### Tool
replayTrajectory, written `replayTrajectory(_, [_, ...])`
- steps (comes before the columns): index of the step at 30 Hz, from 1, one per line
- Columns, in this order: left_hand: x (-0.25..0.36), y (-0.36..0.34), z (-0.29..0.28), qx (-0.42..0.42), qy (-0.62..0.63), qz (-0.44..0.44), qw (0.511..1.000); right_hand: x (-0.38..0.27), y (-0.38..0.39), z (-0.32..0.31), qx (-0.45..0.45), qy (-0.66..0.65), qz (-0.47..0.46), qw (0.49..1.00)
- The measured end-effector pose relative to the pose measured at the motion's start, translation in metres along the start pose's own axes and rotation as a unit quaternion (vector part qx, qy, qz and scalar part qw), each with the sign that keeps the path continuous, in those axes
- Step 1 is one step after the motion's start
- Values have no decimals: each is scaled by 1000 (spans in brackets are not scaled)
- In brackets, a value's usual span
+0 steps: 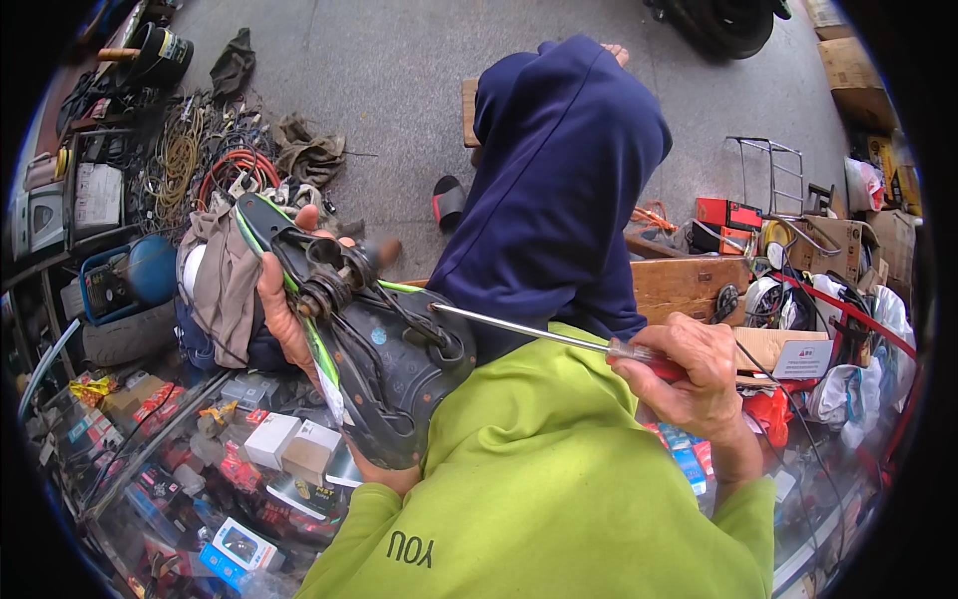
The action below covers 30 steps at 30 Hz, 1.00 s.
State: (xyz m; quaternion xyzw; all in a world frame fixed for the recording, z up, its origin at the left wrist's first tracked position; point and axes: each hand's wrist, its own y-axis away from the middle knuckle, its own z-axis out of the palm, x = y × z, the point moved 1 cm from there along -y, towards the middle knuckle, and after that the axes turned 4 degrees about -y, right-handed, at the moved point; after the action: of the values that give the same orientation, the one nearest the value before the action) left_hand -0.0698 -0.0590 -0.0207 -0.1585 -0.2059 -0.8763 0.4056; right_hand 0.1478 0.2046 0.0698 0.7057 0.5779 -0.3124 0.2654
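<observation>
My left hand (283, 317) grips the side of a black plastic part (404, 384) with bright green edging. It lies tilted across my lap, and some of my fingers are hidden behind it. A dark metal shaft with stacked rings (327, 290) stands out from its middle, with black cables looped beside it. In my right hand (699, 374) is a screwdriver (529, 327) with a long steel shank and a red and clear handle. Its tip meets the face of the plastic part near the right edge; whether it sits in a screw, I cannot tell.
Left of me, a glass-topped case (190, 479) holds many small boxes. Coiled cables (175, 160) and rags lie on the floor beyond. On the right are a wooden board (689, 290), cardboard boxes (838, 245) and bags. A dark slipper (449, 203) lies by my leg.
</observation>
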Motion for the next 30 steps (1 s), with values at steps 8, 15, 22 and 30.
replayTrajectory(8, [-12, -3, 40, 37, -128, 55, 990, -34, -10, -32, 39, 137, -157, 977])
replayTrajectory(15, [-20, -8, 51, 53, -161, 28, 985, -29, -31, -48, -199, -95, 161, 962])
replayTrajectory(22, [-19, -10, 39, 28, -89, 24, 995, -9, -50, -49, -223, -172, 159, 946])
replayTrajectory(30, [3, -17, -71, 56, -36, -106, 992, -11, -27, -37, -135, -113, 91, 980])
